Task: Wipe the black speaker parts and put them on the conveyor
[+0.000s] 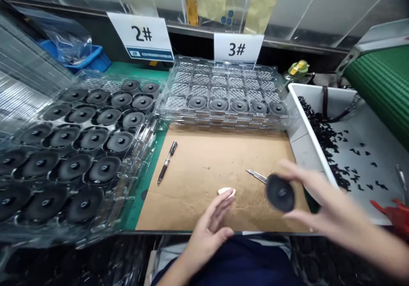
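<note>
Far left, the clear tray (139,167) held rows of black round parts (75,167); a sleeve catching its edge could have jogged them loose. The pen (165,167) lay on the cardboard (191,150) over the table (133,218); looked easy to roll. Your left hand (209,230) was low at the cardboard's front edge, fingers bent, thumb apart from them; white piece (223,190) at the fingertips, couldn't tell if pinned. The slim pointed tool (255,175) aimed left, rear end behind the disc: a low sweep risked a cut or scratch. Your right hand (329,209) reached in from the right, blurred, thumb and fingers clamped on the black disc's (280,193) rim above the cardboard; edge-only grip could've slipped. Rightmost, the white bin (388,150) held small black pieces (319,126).
</note>
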The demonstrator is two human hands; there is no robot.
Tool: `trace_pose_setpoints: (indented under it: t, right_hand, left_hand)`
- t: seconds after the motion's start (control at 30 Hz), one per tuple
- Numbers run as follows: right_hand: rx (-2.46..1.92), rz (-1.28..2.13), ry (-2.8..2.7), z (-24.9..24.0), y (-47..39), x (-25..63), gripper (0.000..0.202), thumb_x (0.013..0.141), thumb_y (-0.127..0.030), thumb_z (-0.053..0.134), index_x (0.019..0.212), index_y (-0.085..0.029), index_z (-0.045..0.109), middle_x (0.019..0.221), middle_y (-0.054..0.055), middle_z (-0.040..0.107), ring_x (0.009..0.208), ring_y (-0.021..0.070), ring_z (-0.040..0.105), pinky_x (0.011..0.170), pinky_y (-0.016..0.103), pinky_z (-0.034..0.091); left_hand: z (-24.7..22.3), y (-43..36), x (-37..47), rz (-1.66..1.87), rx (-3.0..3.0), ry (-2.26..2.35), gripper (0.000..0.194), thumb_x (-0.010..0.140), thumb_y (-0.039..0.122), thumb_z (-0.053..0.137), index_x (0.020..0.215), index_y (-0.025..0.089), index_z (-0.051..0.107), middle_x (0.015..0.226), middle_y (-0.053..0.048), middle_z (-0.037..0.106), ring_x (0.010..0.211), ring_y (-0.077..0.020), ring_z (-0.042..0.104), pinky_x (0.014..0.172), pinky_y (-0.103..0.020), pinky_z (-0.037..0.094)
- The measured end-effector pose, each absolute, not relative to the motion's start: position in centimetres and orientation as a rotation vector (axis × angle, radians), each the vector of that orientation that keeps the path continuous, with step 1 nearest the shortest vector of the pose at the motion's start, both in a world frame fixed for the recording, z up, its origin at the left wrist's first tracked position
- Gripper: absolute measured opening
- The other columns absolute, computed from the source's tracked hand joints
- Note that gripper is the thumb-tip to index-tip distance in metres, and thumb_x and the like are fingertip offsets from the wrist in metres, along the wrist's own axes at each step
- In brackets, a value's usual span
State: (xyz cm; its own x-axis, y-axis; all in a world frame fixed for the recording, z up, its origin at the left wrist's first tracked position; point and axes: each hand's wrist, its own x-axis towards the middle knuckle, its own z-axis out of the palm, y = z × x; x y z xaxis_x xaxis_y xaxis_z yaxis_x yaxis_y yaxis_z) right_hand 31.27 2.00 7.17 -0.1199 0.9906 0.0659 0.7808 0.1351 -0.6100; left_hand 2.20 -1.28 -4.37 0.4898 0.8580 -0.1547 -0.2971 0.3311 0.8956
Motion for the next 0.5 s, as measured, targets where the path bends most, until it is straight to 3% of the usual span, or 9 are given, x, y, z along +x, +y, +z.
trace_pose_setpoints:
  t: [0.07, 0.13, 0.27, 0.4, 0.5]
  right_hand:
    - [-1.533, 0.997, -2.088, 3.2, -0.7, 25.8, 0.092, 0.067, -0.041, 0.075, 0.143, -0.037, 0.024, 0.121, 0.005, 0.059, 0.11, 0.0243, 0.057, 0.093, 0.039, 0.05]
    - [-1.487, 1.17, -2.004, 0.4, -2.4, 21.8, 0.093, 0.069, -0.04, 0.073, 0.143, -0.037, 0.018, 0.13, 0.005, 0.052, 0.116, 0.0245, 0.053, 0.097, 0.041, 0.047]
    - [-1.596, 1.233, -1.717, -1.9, -3.3, 18.1, 0.089, 0.071, -0.038, 0.072, 0.142, -0.034, 0.019, 0.131, 0.009, 0.048, 0.116, 0.0257, 0.051, 0.096, 0.043, 0.047]
    - [-1.551, 1.211, -1.893, -2.3, -2.3, 17.8, 0.086, 0.074, -0.044, 0.068, 0.143, -0.033, 0.018, 0.128, 0.009, 0.049, 0.118, 0.0269, 0.048, 0.099, 0.046, 0.042]
    - [-1.696, 1.071, -1.996, -3.3, -1.2, 18.6, 0.064, 0.085, -0.044, 0.055, 0.141, -0.031, 0.026, 0.124, 0.01, 0.049, 0.109, 0.0264, 0.054, 0.09, 0.044, 0.048]
  left_hand:
    - [-3.8, -1.9, 3.1, 0.843, 0.784, 0.608, 0.071, 0.07, 0.039, 0.071, 0.133, 0.037, 0.04, 0.147, -0.004, 0.035, 0.134, -0.0266, 0.035, 0.111, -0.041, 0.029]
    - [-3.4, -2.0, 3.1, 0.821, 0.695, 0.598, 0.071, 0.065, 0.042, 0.073, 0.13, 0.033, 0.046, 0.143, -0.006, 0.041, 0.132, -0.0269, 0.037, 0.11, -0.037, 0.031]
    - [-3.1, -1.3, 1.5, 0.784, 0.515, 0.699, 0.064, 0.068, 0.041, 0.072, 0.126, 0.026, 0.051, 0.139, -0.009, 0.046, 0.131, -0.027, 0.038, 0.107, -0.033, 0.034]
    - [-3.3, -1.3, -0.3, 0.788, 0.304, 0.732, 0.06, 0.07, 0.039, 0.072, 0.125, 0.026, 0.051, 0.139, -0.011, 0.045, 0.123, -0.0285, 0.048, 0.102, -0.036, 0.04]
    - [-3.8, -1.3, -0.8, 0.901, 0.16, 0.712, 0.059, 0.074, 0.043, 0.067, 0.128, 0.027, 0.047, 0.14, -0.011, 0.044, 0.118, -0.0301, 0.053, 0.105, -0.044, 0.036]
